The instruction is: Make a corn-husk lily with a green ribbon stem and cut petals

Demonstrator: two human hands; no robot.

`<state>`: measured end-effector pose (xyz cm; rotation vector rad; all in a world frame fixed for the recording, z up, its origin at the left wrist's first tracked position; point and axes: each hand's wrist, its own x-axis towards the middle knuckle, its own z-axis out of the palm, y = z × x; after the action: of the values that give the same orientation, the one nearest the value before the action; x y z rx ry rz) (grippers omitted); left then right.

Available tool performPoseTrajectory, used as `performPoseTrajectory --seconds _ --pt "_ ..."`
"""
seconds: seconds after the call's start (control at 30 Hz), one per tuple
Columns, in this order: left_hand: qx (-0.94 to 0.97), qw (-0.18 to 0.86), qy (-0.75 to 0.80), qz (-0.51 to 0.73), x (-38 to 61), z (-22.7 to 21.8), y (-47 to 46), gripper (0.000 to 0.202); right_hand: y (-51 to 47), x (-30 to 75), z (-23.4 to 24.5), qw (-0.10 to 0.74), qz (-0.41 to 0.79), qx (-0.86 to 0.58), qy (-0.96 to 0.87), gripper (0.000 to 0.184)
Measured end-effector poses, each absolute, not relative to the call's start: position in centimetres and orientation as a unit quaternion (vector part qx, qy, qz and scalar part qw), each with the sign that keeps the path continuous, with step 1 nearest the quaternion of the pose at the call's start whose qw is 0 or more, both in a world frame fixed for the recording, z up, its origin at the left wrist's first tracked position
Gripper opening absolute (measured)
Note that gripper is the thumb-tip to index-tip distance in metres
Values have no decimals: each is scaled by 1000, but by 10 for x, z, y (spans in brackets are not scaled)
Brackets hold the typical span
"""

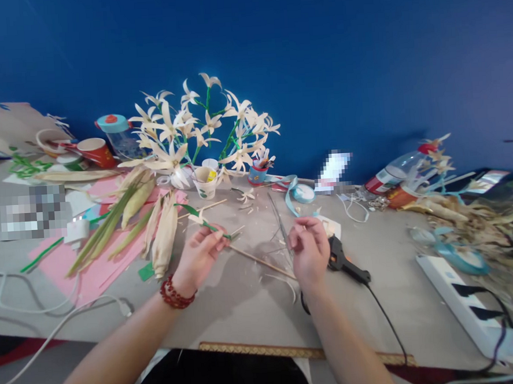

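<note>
Left hand is pinching a green stem. A small pale flower is sitting just above the knuckles, and the stem is slanting from up-left to down-right past the fingertips. Right hand is hovering apart to the right with its fingers curled shut; I can't tell whether they're pinching anything. Between the hands a stick is lying on the worktop, running from the left fingertips toward the right wrist. A glue gun is lying just beside the right hand.

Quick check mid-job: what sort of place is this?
Probably a craft table for making artificial flowers: a bouquet of pale handmade flowers by the blue wall, dried corn husks on pink paper, and a glue gun beside the right hand.
</note>
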<state>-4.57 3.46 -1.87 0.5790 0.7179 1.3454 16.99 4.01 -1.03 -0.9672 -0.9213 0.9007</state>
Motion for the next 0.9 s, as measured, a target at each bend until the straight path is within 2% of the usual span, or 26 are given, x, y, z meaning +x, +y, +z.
performPoseTrajectory --seconds 0.1,0.2,0.3,0.43,0.63,0.9 --pt "214 682 318 623 -49 -19 41 15 53 179 -11 718 445 -429 -320 7" --pt "228 671 346 614 -45 -21 41 17 53 181 -15 694 433 -453 -354 9" --pt "304 627 398 596 -40 -25 36 19 42 170 -16 606 368 -474 -522 12" --pt "450 526 437 575 -36 -32 30 14 25 150 -9 484 272 -400 -729 30" --pt "648 364 418 521 -35 -34 22 6 19 139 -10 446 247 -381 -771 19" --pt "719 303 397 483 -35 -32 19 5 20 139 -13 440 296 -363 -766 7"
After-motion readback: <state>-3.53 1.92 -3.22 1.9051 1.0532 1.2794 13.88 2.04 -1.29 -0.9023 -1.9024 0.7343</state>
